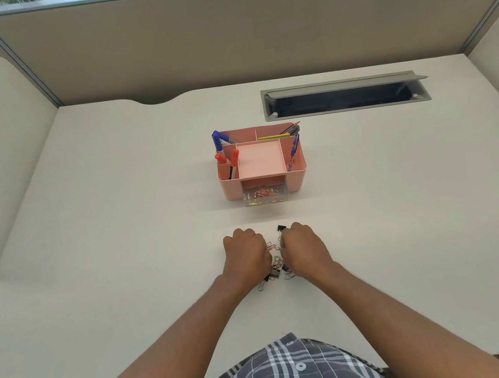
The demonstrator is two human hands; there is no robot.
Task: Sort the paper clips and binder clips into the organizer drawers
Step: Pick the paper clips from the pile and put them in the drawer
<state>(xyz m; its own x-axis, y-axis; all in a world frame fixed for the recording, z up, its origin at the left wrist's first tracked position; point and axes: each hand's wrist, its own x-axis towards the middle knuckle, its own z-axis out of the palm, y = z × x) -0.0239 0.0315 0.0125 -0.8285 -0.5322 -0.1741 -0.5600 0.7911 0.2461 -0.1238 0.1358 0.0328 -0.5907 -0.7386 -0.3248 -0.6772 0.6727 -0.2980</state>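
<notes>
Fingers of the right hand (304, 249) pinch a black binder clip (281, 228); the left hand (245, 253) is curled, its grip hidden. Between them lies a tangled clip pile (278, 268) on the counter (125, 266). Linked paper clips may drag along neighbours. The organizer (260, 160) stands well beyond, its clear drawer (266, 194) open, path unobstructed.

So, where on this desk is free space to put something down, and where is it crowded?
Free: the wide desk surface left of the pink organizer, the stretch right of it below the grey cable hatch, and the strip between the open clear drawer and the hands. Crowded: the clip pile between the left hand and right hand.
</notes>
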